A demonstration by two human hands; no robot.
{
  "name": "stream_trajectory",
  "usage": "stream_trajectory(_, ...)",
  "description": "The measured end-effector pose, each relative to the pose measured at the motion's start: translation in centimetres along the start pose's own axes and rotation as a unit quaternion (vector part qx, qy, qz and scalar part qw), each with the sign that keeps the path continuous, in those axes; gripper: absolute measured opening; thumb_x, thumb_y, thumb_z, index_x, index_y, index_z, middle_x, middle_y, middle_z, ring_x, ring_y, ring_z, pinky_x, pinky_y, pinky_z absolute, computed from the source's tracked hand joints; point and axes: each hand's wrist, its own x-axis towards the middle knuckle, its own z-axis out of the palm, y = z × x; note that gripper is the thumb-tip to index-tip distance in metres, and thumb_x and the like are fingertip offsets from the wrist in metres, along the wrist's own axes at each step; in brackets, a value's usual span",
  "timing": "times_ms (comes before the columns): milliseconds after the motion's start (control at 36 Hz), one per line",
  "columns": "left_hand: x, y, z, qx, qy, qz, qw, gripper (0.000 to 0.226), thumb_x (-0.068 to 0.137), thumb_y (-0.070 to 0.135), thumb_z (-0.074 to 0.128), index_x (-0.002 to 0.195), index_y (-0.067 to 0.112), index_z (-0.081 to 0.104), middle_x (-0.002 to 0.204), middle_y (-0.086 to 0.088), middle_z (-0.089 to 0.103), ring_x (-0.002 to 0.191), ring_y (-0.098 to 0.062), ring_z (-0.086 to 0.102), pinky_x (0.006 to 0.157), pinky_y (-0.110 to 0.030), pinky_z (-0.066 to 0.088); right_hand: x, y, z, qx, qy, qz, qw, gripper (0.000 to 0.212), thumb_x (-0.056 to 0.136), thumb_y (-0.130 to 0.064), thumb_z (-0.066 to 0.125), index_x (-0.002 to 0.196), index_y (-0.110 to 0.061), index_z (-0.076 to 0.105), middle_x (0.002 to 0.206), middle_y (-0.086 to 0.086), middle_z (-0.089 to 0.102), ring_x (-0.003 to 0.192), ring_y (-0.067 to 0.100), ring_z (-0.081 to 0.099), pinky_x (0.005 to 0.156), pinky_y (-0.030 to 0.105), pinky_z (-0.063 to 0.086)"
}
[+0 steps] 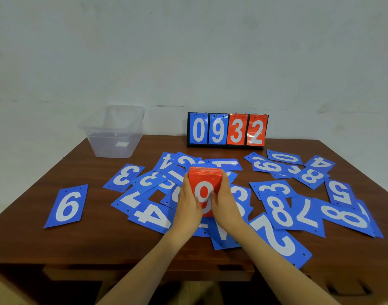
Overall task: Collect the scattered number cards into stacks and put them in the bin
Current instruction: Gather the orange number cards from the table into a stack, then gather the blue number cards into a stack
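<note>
**Operator:** Squaring up the thick stack of red rectangular number cards (203, 183) is the step in hand, I judge. My left hand (188, 201) grips its left long edge and my right hand (225, 201) grips the right one. The fingers curl round the sides, so both are full.

**Observer:** How do you do it well?

**Operator:** I'd press both long edges evenly and tap the near end down so no card pokes out. Then I'd clamp firmly for the carry, since glossy cards may slip and fan.

**Observer:** How does it look, and where is it?

**Operator:** A white 9 is on top, and the far edges look fairly flush. It's at mid-tabletop (100, 243), over the scattered blue number cards (279, 238), though I cannot tell whether it rests on them. It's well apart from the clear plastic bin (96, 137) at the far left.
</note>
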Motion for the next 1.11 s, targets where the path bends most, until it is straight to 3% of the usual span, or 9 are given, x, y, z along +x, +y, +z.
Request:
stream_trajectory(83,-0.2,-0.6,-0.4,0.039,-0.013,0.008,0.999,0.067,0.096,0.008,0.044,0.150,0.013,0.006,0.152,-0.012,0.024,0.136,-0.027,0.033,0.107,-0.035,0.034,0.2,0.5,0.1,-0.030,0.001,-0.002,1.000,0.026,0.102,-0.030,0.035,0.125,-0.023,0.043,0.108,-0.002,0.060,0.095,0.008,0.060,0.075,0.015,0.050)
stream_trajectory(167,0.0,-1.0,-0.6,0.080,-0.008,0.014,0.997,0.058,0.096,0.002,0.038,0.149,0.008,0.013,0.150,-0.015,0.027,0.134,-0.029,0.036,0.106,-0.035,0.033,0.6,1.0,0.6,-0.048,0.015,0.006,0.999,0.030,0.098,-0.049,0.027,0.108,-0.031,0.049,0.085,-0.014,0.059,0.075,-0.002,0.057,0.057,0.009,0.044)
stream_trajectory(278,1.2,-0.4,-0.5,0.059,0.019,0.037,0.997,0.049,0.099,0.035,0.031,0.146,0.020,0.026,0.140,-0.009,0.046,0.124,-0.023,0.049,0.104,-0.041,0.043,1.5,0.7,0.8,-0.046,0.033,-0.005,0.998,0.034,0.097,-0.052,0.029,0.106,-0.030,0.054,0.092,-0.007,0.063,0.080,0.002,0.059,0.061,0.017,0.045)
stream_trajectory(389,3.4,0.4,-2.4,0.047,0.046,0.058,0.996,0.068,0.088,0.060,0.031,0.143,0.021,0.033,0.134,-0.008,0.052,0.114,-0.021,0.055,0.097,-0.039,0.048,4.3,-1.1,0.7,-0.010,0.029,-0.041,0.999,0.037,0.095,-0.057,0.030,0.105,-0.035,0.058,0.098,-0.006,0.069,0.089,0.007,0.065,0.069,0.021,0.050)
stream_trajectory(500,8.2,1.4,-5.9,0.098,0.052,0.044,0.993,0.058,0.098,0.014,0.043,0.148,0.009,0.016,0.145,-0.016,0.037,0.128,-0.032,0.043,0.103,-0.041,0.039,8.3,-5.1,0.9,0.053,-0.020,-0.044,0.997,0.030,0.101,-0.036,0.035,0.125,-0.025,0.049,0.119,0.003,0.062,0.106,0.017,0.060,0.082,0.022,0.048)
stream_trajectory(583,12.5,1.5,-8.6,0.130,0.063,0.030,0.989,0.060,0.095,0.035,0.046,0.147,0.019,0.021,0.137,-0.013,0.048,0.121,-0.034,0.050,0.100,-0.048,0.042,12.0,-7.9,1.9,0.038,-0.060,-0.041,0.997,0.045,0.099,-0.010,0.039,0.142,-0.014,0.027,0.127,0.007,0.053,0.111,0.019,0.054,0.082,0.019,0.040)
stream_trajectory(722,20.6,-1.7,-11.5,0.100,0.069,-0.008,0.993,0.057,0.079,0.042,0.057,0.128,0.016,0.041,0.122,-0.014,0.059,0.108,-0.035,0.059,0.092,-0.050,0.048,19.1,-9.4,6.4,-0.011,-0.087,-0.038,0.995,0.053,0.093,-0.003,0.043,0.141,-0.007,0.020,0.125,0.015,0.054,0.110,0.029,0.057,0.087,0.034,0.049)
stream_trajectory(944,29.8,-6.9,-12.5,0.092,0.069,-0.070,0.991,0.037,0.089,0.011,0.056,0.125,0.003,0.050,0.127,-0.018,0.056,0.115,-0.034,0.056,0.096,-0.040,0.046,27.6,-8.7,13.8,-0.083,-0.148,0.051,0.984,0.034,0.092,-0.009,0.045,0.124,-0.005,0.033,0.132,0.021,0.049,0.118,0.035,0.051,0.097,0.040,0.043)
stream_trajectory(1111,32.7,-11.4,-11.5,0.166,-0.001,-0.129,0.978,0.045,0.086,0.021,0.057,0.130,0.010,0.051,0.129,-0.014,0.056,0.114,-0.030,0.057,0.097,-0.039,0.047,30.9,-6.0,18.2,-0.125,-0.195,0.060,0.971,0.047,0.087,-0.010,0.050,0.133,-0.004,0.041,0.132,0.017,0.053,0.118,0.033,0.053,0.097,0.038,0.045)
